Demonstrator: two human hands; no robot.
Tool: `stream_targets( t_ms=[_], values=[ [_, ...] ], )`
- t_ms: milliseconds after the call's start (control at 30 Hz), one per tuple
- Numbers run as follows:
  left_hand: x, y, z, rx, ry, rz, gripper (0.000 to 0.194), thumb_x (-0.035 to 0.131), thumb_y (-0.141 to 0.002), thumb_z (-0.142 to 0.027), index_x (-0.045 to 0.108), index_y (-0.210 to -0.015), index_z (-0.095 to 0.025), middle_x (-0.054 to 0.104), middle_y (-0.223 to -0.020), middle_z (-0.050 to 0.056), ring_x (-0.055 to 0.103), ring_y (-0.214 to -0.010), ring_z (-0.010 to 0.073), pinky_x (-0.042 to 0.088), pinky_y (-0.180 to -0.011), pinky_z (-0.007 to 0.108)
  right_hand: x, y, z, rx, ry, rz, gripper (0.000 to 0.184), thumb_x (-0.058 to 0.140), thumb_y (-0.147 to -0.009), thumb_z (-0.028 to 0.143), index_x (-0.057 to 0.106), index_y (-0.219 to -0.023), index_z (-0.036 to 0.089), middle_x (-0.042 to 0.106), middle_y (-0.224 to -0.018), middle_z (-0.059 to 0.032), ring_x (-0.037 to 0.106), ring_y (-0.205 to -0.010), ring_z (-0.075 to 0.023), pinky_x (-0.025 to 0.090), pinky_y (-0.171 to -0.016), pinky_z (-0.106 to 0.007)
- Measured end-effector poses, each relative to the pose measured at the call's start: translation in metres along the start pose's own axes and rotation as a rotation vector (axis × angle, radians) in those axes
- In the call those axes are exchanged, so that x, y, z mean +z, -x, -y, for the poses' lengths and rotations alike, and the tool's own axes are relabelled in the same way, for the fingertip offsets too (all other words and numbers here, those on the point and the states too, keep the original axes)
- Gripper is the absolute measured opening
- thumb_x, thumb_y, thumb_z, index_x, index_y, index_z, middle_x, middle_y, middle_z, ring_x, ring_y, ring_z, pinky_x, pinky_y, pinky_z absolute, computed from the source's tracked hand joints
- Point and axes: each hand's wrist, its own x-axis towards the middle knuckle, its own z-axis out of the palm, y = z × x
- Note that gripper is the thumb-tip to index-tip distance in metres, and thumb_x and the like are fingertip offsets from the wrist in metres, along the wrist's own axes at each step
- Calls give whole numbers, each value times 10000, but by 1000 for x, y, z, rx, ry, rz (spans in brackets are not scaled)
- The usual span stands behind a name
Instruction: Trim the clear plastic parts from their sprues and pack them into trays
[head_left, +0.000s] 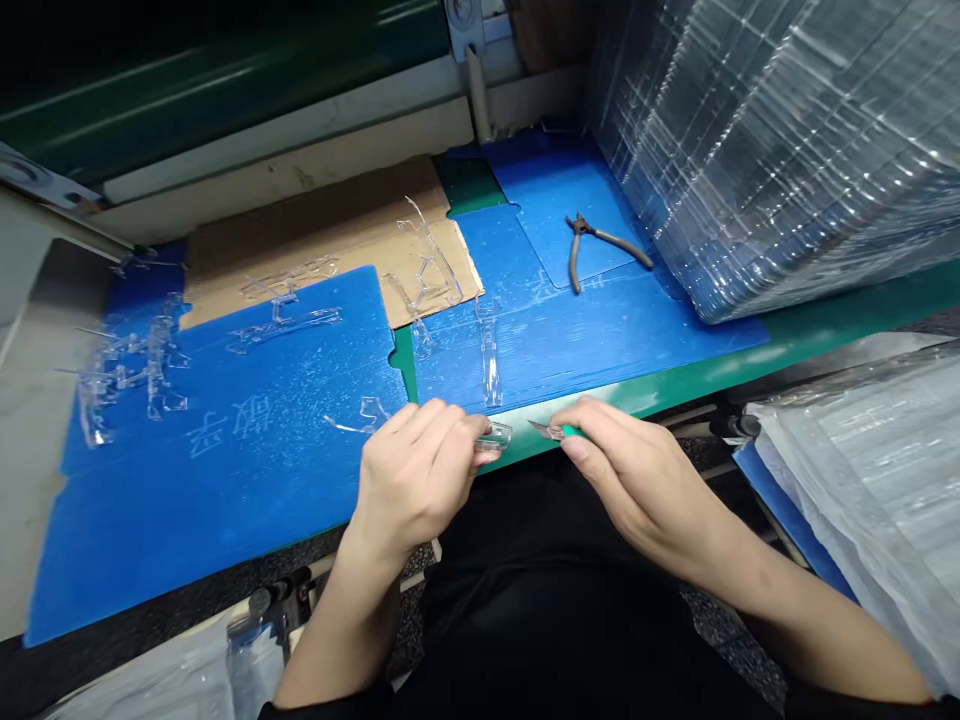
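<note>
My left hand (420, 465) is closed round a clear plastic part (496, 436), whose end sticks out past the thumb toward the right. In my right hand (630, 455) is a small knife (541, 429) with a green handle, its blade pointing left at the plastic part, a short gap apart. Just beyond the hands, another clear plastic piece (490, 360) lies lengthwise on the blue sheet (585, 345). A thin clear scrap (367, 412) rests beside my left hand's knuckles.
Pliers-like cutters (579, 228) lie spread on the blue sheet. Several clear sprue pieces (154, 365) are scattered at the left and on the cardboard (315, 225). A tall stack of clear trays (780, 150) stands at the right. Wrapped goods (885, 460) sit below the green table edge.
</note>
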Motion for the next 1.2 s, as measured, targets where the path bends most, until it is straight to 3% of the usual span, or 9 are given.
stream_targets(
  t_ms=[67, 200, 467, 767, 1200],
  values=[
    [-3, 2, 3, 57, -52, -18, 265, 461, -1154, -289, 626, -1005, -145, 588, -724, 45, 438, -666, 204, 299, -608, 374, 0, 3, 3, -41, 34, 30, 302, 417, -1199, 279, 659, -1049, 181, 671, -922, -33, 635, -764, -160, 469, -720, -288],
    [-8, 4, 2, 91, -70, -38, 243, 488, -1147, -268, 636, -1006, -137, 630, -736, 56, 459, -673, 200, 289, -613, 372, 5, 7, 6, -115, 104, 3, 321, 453, -1192, 285, 660, -978, 166, 618, -836, -18, 569, -687, -148, 416, -655, -293],
    [-10, 3, -1, 63, -38, -52, 239, 495, -1151, -300, 632, -1012, -162, 654, -732, 43, 490, -643, 182, 287, -615, 363, 7, 10, 5, -156, 133, -27, 292, 476, -1185, 274, 700, -1048, 147, 618, -833, -19, 566, -675, -152, 413, -639, -299],
    [-5, 4, -7, -56, 218, -91, 239, 518, -1140, -319, 626, -981, -177, 640, -728, 48, 444, -624, 160, 296, -608, 346, 4, 11, 7, -184, 75, -66, 243, 480, -1181, 264, 658, -1031, 194, 623, -823, -14, 539, -672, -150, 407, -649, -293],
    [-6, 0, -13, -73, 275, -85, 271, 491, -1151, -355, 625, -982, -190, 629, -723, 36, 446, -616, 152, 323, -597, 341, 2, 14, 6, -207, 89, -72, 246, 486, -1182, 280, 661, -1040, 185, 640, -843, -19, 537, -671, -152, 395, -637, -309]
  ],
)
